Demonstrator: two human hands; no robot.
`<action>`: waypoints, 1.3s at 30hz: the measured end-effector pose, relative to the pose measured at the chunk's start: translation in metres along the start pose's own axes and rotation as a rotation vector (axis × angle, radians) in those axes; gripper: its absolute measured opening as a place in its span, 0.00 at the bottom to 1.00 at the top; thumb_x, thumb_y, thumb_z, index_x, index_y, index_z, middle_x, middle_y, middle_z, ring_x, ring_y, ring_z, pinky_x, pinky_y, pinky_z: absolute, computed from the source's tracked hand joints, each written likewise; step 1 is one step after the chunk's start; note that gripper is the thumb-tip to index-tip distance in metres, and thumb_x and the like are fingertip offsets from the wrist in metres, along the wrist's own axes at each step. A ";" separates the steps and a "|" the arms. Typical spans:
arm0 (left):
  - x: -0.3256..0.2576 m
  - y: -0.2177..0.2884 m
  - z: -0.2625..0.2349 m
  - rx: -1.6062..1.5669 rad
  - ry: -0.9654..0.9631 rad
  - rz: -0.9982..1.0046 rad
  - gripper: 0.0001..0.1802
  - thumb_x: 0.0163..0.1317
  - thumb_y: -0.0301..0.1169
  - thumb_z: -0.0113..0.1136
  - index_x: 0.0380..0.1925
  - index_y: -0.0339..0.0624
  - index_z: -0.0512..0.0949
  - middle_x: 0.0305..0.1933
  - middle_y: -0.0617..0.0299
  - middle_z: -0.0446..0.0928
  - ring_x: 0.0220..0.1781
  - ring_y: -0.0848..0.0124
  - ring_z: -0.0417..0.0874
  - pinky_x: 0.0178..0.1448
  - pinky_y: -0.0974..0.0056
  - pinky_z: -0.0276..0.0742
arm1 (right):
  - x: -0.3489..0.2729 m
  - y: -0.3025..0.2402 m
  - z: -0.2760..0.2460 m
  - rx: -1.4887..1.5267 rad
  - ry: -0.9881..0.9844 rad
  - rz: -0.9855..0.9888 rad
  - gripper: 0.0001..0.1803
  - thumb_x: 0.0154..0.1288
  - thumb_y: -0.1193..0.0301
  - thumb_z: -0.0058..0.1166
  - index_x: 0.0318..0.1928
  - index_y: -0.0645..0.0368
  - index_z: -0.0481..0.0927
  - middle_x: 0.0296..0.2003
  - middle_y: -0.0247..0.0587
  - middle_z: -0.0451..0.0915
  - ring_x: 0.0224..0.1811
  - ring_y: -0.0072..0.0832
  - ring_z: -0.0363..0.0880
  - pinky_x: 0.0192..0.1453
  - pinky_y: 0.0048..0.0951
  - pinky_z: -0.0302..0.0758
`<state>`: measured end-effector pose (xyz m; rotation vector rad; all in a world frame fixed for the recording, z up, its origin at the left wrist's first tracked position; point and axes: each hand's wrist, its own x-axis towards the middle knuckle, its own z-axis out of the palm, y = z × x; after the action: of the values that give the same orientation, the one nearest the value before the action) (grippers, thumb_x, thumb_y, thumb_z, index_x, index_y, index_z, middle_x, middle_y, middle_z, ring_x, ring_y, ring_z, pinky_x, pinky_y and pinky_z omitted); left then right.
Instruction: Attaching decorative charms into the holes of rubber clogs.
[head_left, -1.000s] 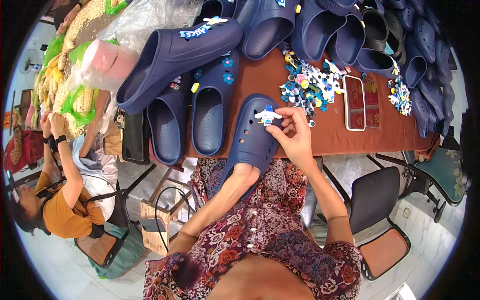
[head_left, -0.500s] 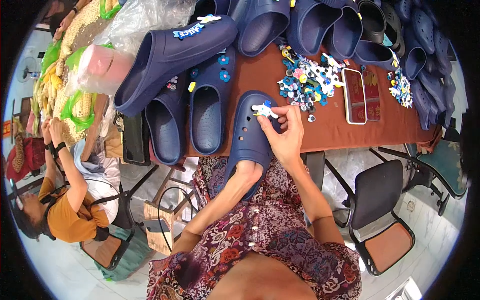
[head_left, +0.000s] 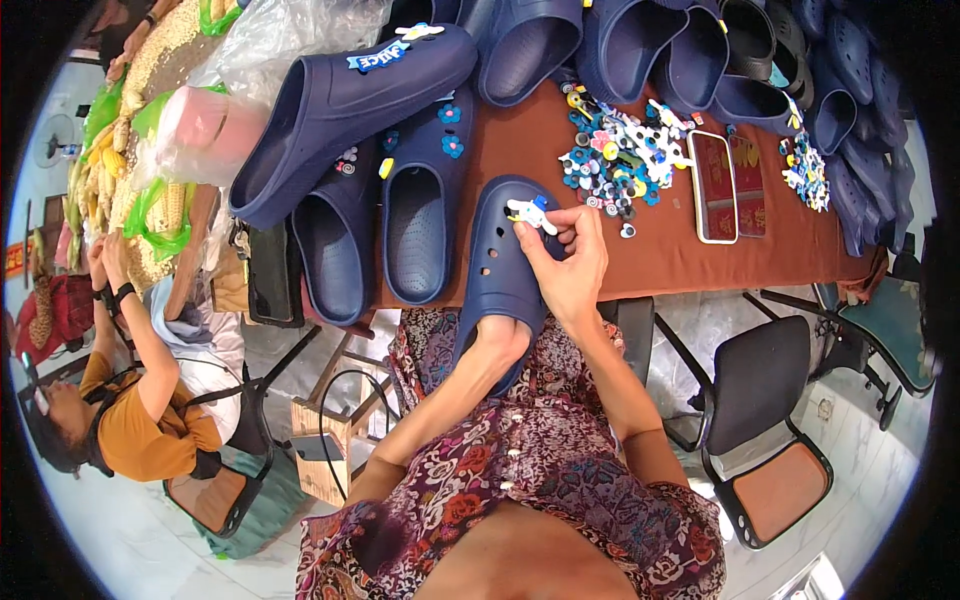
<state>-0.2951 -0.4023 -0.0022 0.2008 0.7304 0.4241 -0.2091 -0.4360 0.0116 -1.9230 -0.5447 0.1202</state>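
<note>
A navy clog (head_left: pixel 492 268) is held up at the table's near edge, toe pointing away. My left hand (head_left: pixel 503 338) is pushed into its opening and holds it from within; the fingers are hidden inside. On the clog's holed upper, near the toe, my right hand (head_left: pixel 575 255) pinches a white shoe charm (head_left: pixel 532 213) with blue and yellow parts between thumb and fingertips. The charm lies against the surface; whether its stud is in a hole cannot be seen. Just left lies another navy clog (head_left: pixel 417 245) with blue flower charms.
Loose shoe charms (head_left: pixel 625 160) lie piled beyond my right hand on the brown tablecloth (head_left: pixel 640 265), beside a white-rimmed phone (head_left: pixel 712 188). More navy clogs (head_left: pixel 528 55) line the back. Corn cobs (head_left: pixel 105 150) and a seated co-worker (head_left: pixel 140 420) are at left; a black chair (head_left: pixel 755 385) stands right.
The view has shifted slightly. My right hand keeps its pinch on the charm, which sits at a slightly different tilt. My left hand stays inside the clog.
</note>
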 end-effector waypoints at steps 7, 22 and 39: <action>0.002 0.009 0.003 -0.069 0.057 -0.080 0.24 0.74 0.43 0.36 0.62 0.44 0.66 0.64 0.58 0.69 0.64 0.64 0.70 0.69 0.58 0.65 | 0.010 0.006 -0.020 0.093 -0.132 0.027 0.22 0.48 0.66 0.71 0.43 0.58 0.77 0.36 0.33 0.71 0.33 0.24 0.69 0.35 0.25 0.69; -0.001 0.008 0.005 0.053 0.038 -0.016 0.24 0.74 0.42 0.36 0.64 0.42 0.64 0.66 0.59 0.66 0.66 0.66 0.68 0.71 0.60 0.62 | 0.018 -0.004 -0.017 -0.054 -0.173 -0.063 0.21 0.51 0.66 0.67 0.46 0.57 0.78 0.37 0.39 0.73 0.38 0.33 0.73 0.43 0.33 0.73; -0.001 0.014 -0.003 0.005 0.096 -0.070 0.23 0.74 0.41 0.39 0.61 0.39 0.66 0.64 0.58 0.68 0.64 0.64 0.70 0.69 0.58 0.65 | 0.006 0.062 -0.093 -0.440 -0.016 -0.175 0.13 0.56 0.73 0.61 0.43 0.57 0.79 0.39 0.41 0.74 0.43 0.40 0.73 0.48 0.38 0.70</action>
<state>-0.3021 -0.3904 0.0010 0.1601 0.8302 0.3666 -0.1541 -0.5317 -0.0044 -2.2879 -0.7973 -0.1066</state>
